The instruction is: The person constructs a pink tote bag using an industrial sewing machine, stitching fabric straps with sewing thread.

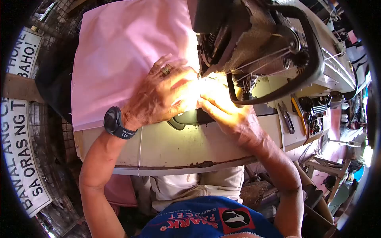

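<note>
Lit harshly at the center by a lamp glow beneath the sewing machine [254,43], washing out the fingertips. Softer on the pink fabric [127,59]; dark along the left wire mesh [51,135]. Curved by fisheye, black at the corners. Slightly blurred, perhaps, around the left hand [160,93].

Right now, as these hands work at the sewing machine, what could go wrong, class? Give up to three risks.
Fingers of the left hand and right hand might get caught, being close under the sewing machine.
Glare there could hide a slip in the pink cloth.
The loose white thread may snag.
</note>
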